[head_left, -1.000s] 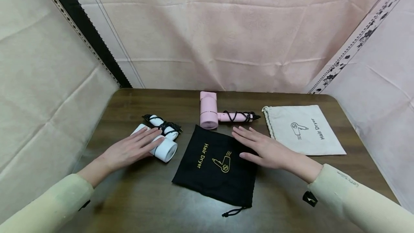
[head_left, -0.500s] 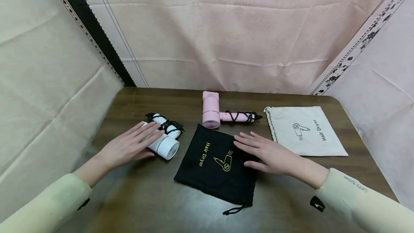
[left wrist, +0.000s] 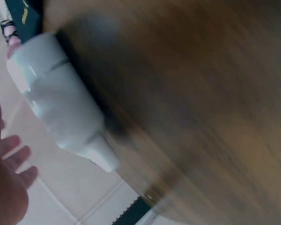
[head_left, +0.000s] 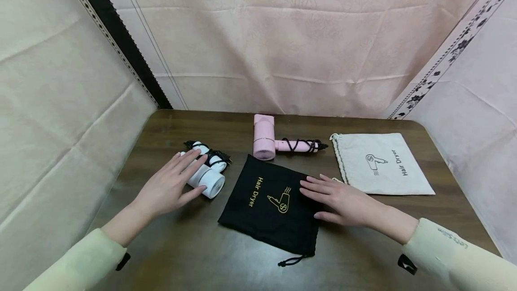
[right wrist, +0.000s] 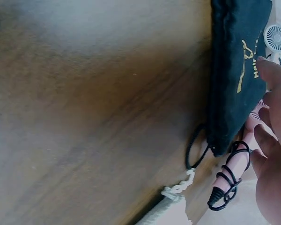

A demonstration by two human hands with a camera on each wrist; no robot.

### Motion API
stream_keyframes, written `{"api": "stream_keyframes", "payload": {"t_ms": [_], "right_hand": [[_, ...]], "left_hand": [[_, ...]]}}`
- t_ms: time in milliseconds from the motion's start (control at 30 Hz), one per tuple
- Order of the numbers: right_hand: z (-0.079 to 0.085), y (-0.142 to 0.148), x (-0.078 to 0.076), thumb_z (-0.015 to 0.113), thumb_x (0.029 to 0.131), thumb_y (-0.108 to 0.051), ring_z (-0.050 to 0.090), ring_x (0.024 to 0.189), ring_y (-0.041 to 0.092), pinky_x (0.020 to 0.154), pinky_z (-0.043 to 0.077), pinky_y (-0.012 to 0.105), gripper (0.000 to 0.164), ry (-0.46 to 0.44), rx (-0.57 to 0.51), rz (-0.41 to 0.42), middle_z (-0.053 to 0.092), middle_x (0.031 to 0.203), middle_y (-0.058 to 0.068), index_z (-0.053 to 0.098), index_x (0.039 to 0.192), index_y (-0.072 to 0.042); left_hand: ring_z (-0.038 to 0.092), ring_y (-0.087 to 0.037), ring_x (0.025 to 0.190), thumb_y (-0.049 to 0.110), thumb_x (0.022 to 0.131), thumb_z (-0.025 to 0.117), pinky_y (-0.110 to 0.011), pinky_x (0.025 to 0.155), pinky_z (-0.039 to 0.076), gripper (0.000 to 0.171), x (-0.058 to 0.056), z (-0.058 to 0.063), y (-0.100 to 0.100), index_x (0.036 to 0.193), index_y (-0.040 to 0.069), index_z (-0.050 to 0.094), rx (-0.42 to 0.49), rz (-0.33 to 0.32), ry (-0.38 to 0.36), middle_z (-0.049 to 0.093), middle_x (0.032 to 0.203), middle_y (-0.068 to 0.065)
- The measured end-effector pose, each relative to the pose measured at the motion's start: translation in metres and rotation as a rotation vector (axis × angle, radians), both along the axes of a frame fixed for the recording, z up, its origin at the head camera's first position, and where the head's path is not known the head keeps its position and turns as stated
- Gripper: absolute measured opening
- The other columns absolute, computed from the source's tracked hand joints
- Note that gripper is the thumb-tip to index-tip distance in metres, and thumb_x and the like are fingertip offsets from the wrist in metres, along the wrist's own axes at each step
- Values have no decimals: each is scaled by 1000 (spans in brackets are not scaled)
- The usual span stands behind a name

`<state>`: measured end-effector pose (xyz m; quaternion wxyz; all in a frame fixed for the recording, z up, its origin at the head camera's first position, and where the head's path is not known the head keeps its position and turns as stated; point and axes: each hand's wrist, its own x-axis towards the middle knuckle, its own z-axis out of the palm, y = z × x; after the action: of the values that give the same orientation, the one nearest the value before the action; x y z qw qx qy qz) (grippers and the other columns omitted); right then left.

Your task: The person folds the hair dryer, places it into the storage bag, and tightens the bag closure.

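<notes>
In the head view my left hand point(head_left: 167, 187) is over the white hair dryer point(head_left: 212, 182), its fingers extended and its thumb spread toward the round vent end. The left wrist view shows a gap between the hand and the dryer's barrel point(left wrist: 68, 103). A black cord is wrapped around the dryer's handle. My right hand point(head_left: 345, 201) is above the right edge of a black drawstring bag point(head_left: 242, 214) printed "Hair Dryer" in gold, fingers extended. Whether it touches the bag is hard to tell. Neither hand grips anything.
A pink hair dryer point(head_left: 264, 136) with a black cord around its handle lies behind the black bag. At the right is a white drawstring bag point(head_left: 383, 181), also printed "Hair Dryer". All rest on a brown wooden table point(head_left: 181, 255), with cloth curtains point(head_left: 307, 57) around it.
The left hand has moved slightly right, and its thumb has spread out over the white dryer's barrel. My right hand has drawn slightly right and nearer. The bags and dryers look unmoved.
</notes>
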<state>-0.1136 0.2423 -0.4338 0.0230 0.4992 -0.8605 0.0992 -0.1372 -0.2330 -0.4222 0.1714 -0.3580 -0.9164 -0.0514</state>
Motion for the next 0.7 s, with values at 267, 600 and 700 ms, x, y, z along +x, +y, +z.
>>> {"api": "stream_keyframes", "payload": {"t_ms": [267, 600, 700], "right_hand": [[-8, 5, 5, 72, 86, -33, 46, 132, 32, 103, 39, 56, 61, 46, -7, 38, 50, 144, 9, 52, 139, -11], [-18, 8, 5, 73, 84, -30, 55, 124, 29, 103, 41, 53, 48, 47, 7, 105, 60, 132, 9, 64, 127, -10], [-21, 8, 6, 74, 83, -29, 56, 122, 28, 102, 42, 54, 47, 53, 3, 111, 61, 131, 8, 65, 125, -10]], "left_hand": [[46, -33, 131, 48, 85, 65, -55, 107, 35, 70, 16, 0, 16, 142, 9, 48, 35, 87, -38, 46, 145, -16], [42, -34, 133, 49, 87, 63, -56, 108, 33, 67, 23, -5, 28, 139, 9, 51, 17, 130, -98, 46, 145, -16], [42, -34, 134, 50, 87, 63, -56, 108, 33, 67, 24, -6, 32, 139, 9, 51, 19, 146, -105, 45, 145, -16]]}}
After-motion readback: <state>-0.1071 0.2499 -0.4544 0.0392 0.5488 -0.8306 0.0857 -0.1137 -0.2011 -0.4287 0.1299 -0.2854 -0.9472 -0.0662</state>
